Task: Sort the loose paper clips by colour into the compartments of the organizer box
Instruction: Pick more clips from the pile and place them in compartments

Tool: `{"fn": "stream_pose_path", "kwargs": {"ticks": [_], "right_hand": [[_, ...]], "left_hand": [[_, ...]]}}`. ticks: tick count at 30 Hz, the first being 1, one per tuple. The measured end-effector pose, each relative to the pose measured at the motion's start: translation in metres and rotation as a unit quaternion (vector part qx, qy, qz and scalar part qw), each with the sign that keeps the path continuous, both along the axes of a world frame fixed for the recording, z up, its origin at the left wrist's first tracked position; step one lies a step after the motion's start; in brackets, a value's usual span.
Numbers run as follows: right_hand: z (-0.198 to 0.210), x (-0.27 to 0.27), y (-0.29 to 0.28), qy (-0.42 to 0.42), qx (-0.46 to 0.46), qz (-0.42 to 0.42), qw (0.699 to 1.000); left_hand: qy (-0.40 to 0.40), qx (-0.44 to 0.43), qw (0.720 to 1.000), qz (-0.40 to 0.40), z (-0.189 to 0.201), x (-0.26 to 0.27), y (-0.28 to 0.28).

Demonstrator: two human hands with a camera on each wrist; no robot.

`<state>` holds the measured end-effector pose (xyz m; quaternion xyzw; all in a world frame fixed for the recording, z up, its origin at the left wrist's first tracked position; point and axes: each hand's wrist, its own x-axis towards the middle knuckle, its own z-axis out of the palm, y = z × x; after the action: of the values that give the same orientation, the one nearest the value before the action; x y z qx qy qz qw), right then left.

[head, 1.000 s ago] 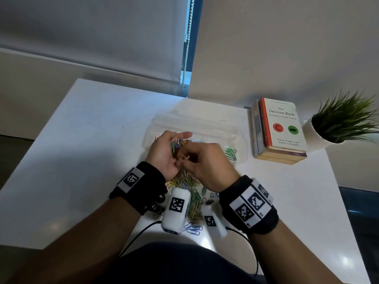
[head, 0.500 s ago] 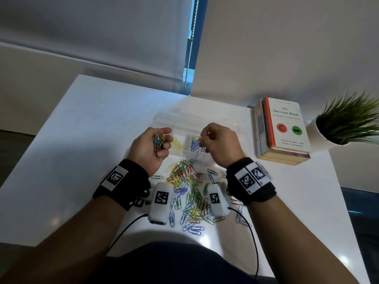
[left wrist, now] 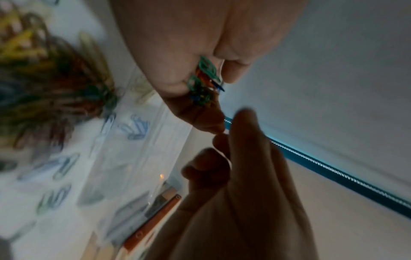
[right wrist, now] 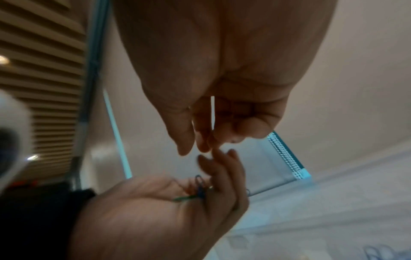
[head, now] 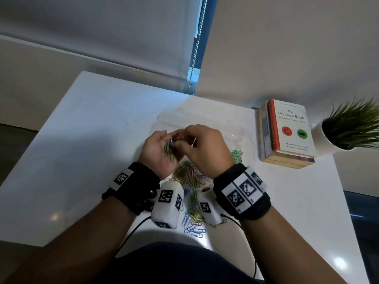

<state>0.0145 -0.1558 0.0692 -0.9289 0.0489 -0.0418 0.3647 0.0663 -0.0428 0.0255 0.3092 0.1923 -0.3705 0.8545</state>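
Above the near edge of the organizer box (head: 242, 138), the left hand (head: 158, 149) is cupping a small mixed bunch of paper clips (head: 169, 147), fingers curled loosely round them, while the right hand (head: 205, 148) is reaching in with thumb and fingertips brought close together over the bunch. Whether the right hand is already pinching a clip I cannot tell; its wrist view is showing the fingertips nearly meeting with nothing plainly between them.

Judging by this, the step in hand is picking one clip out of the held bunch to drop it by colour. The next move is calling for a fine pinch on a single clip, pulling it free without dragging its tangled neighbours, then carrying it over the matching compartment.

The held clips are standing roughly upright in the palm in the head view, long axes running from the heel of the hand toward the fingers, though they are crossing one another. On the tabletop (head: 86, 144) the loose pile (head: 189, 177) is lying between the wrists, pointing every way. Green clips (head: 236, 154) are sitting at the right end of the box, blue ones (left wrist: 135, 128) in a compartment further left
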Motion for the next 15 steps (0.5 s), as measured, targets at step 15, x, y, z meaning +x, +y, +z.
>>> {"fn": "stream_pose_path", "kwargs": {"ticks": [15], "right_hand": [[-0.008, -0.01, 0.007, 0.091, 0.078, -0.041, 0.992]], "left_hand": [[0.003, -0.033, 0.996, 0.082, 0.009, -0.009, -0.009]]}}
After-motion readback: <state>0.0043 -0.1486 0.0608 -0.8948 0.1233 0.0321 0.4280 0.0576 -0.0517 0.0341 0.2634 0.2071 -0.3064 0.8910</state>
